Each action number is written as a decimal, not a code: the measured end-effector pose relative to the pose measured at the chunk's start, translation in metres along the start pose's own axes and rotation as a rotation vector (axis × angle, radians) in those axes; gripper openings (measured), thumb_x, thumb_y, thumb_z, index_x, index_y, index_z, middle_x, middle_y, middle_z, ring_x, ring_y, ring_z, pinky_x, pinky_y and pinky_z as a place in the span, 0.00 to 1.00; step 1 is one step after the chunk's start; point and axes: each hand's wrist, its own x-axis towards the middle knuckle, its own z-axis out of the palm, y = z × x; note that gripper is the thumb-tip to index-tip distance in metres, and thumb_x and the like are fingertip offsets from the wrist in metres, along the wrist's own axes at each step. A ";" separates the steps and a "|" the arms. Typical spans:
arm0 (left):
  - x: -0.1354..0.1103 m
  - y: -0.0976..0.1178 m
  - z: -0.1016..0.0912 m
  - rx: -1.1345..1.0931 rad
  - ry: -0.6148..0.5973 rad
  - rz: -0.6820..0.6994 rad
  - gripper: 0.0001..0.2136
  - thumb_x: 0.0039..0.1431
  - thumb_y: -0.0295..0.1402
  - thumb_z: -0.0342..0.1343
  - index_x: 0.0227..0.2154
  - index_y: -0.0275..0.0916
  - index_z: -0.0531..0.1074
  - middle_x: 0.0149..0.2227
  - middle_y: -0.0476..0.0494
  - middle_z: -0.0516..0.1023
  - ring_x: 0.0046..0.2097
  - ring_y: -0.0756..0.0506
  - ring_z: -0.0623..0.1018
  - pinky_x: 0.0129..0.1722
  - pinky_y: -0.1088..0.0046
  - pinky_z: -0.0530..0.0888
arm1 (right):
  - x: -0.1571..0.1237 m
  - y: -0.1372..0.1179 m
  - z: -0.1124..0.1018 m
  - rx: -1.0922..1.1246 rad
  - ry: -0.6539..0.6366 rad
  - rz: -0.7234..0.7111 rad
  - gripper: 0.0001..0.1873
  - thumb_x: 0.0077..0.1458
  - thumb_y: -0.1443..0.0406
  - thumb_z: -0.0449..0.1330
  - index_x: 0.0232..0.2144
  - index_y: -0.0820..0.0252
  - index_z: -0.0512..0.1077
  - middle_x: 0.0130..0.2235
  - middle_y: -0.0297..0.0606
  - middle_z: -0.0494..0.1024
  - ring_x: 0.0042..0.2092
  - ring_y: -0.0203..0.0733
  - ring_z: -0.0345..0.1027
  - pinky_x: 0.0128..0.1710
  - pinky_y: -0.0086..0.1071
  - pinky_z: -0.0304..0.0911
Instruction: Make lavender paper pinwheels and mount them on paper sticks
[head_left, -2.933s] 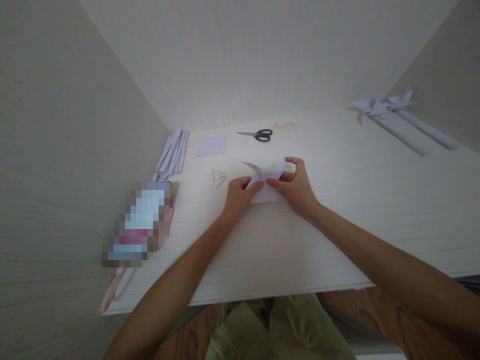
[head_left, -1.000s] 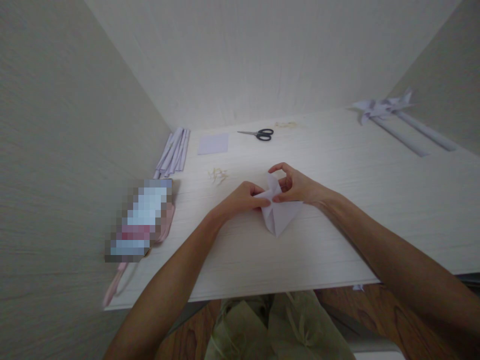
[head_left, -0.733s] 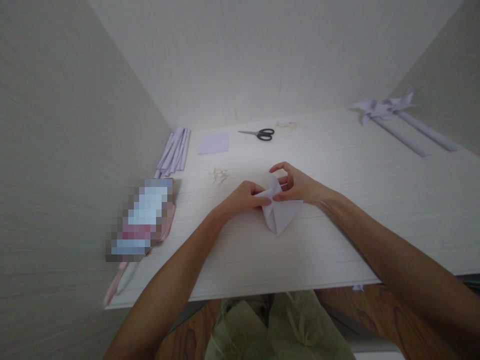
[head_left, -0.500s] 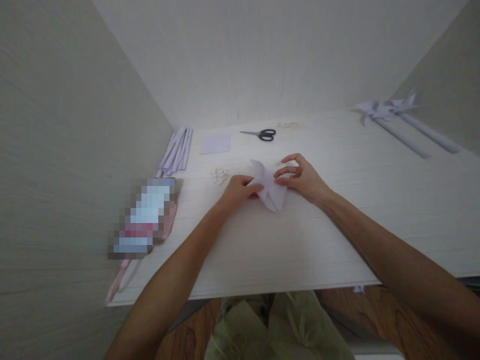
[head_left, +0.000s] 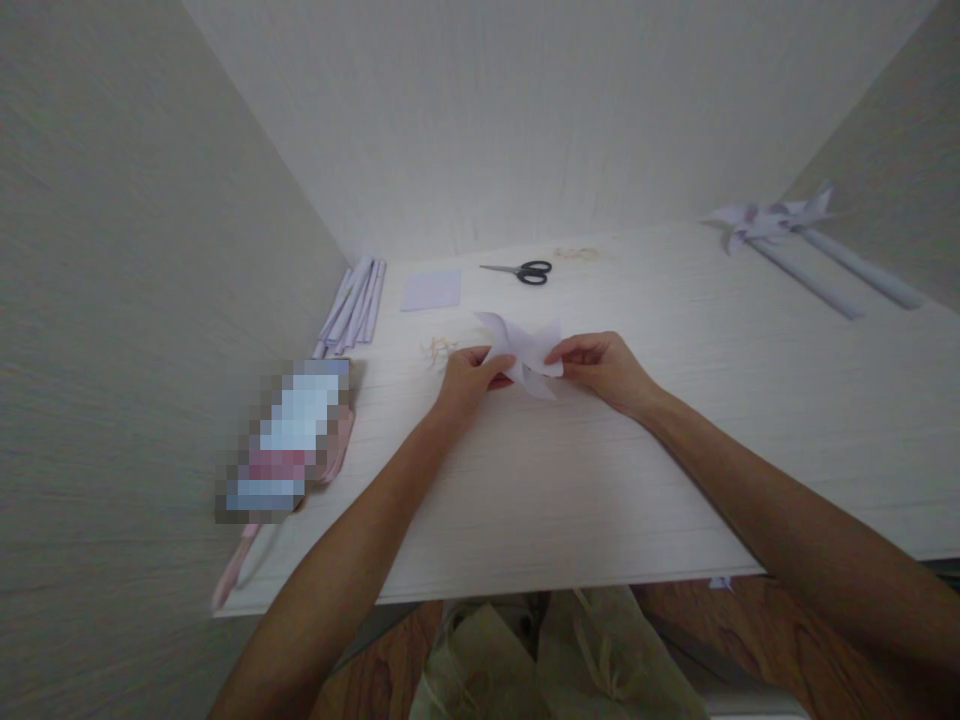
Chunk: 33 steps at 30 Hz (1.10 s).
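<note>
A pale lilac sheet of paper (head_left: 523, 352), partly folded with pointed flaps, is held just above the white table (head_left: 600, 480) near its middle. My left hand (head_left: 466, 376) pinches its left side, fingers closed on the paper. My right hand (head_left: 604, 367) pinches its right edge between thumb and fingers. The two hands sit close together with the paper between them.
Black-handled scissors (head_left: 525, 271) and a lilac paper square (head_left: 431, 290) lie at the back. Rolled paper sticks (head_left: 352, 305) rest by the left wall, small scraps (head_left: 436, 350) near my left hand. Finished paper pinwheels (head_left: 780, 222) lie at the far right. A blurred object (head_left: 289, 440) sits left.
The paper was turned and shifted away from me and a little left. My right hand went from spread fingers over it to a pinch on its right edge.
</note>
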 end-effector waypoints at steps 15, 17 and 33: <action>-0.001 -0.003 0.004 0.100 -0.035 0.044 0.08 0.38 0.32 0.56 0.24 0.33 0.73 0.24 0.48 0.75 0.28 0.52 0.73 0.34 0.71 0.71 | 0.002 0.004 0.004 -0.085 0.069 -0.010 0.10 0.40 0.60 0.61 0.20 0.63 0.69 0.21 0.31 0.68 0.23 0.29 0.59 0.23 0.25 0.54; -0.002 -0.002 0.004 0.110 -0.041 0.046 0.08 0.39 0.32 0.56 0.24 0.33 0.73 0.24 0.48 0.75 0.28 0.52 0.73 0.34 0.72 0.71 | 0.002 0.005 0.004 -0.114 0.072 -0.019 0.10 0.40 0.60 0.60 0.21 0.63 0.69 0.21 0.31 0.68 0.23 0.29 0.59 0.22 0.25 0.53; -0.003 -0.004 0.005 0.212 -0.080 0.098 0.08 0.40 0.33 0.55 0.23 0.32 0.72 0.24 0.48 0.73 0.27 0.52 0.72 0.32 0.73 0.71 | 0.001 -0.002 0.010 -0.325 0.155 -0.013 0.08 0.40 0.63 0.57 0.17 0.63 0.66 0.17 0.31 0.68 0.20 0.30 0.59 0.20 0.26 0.54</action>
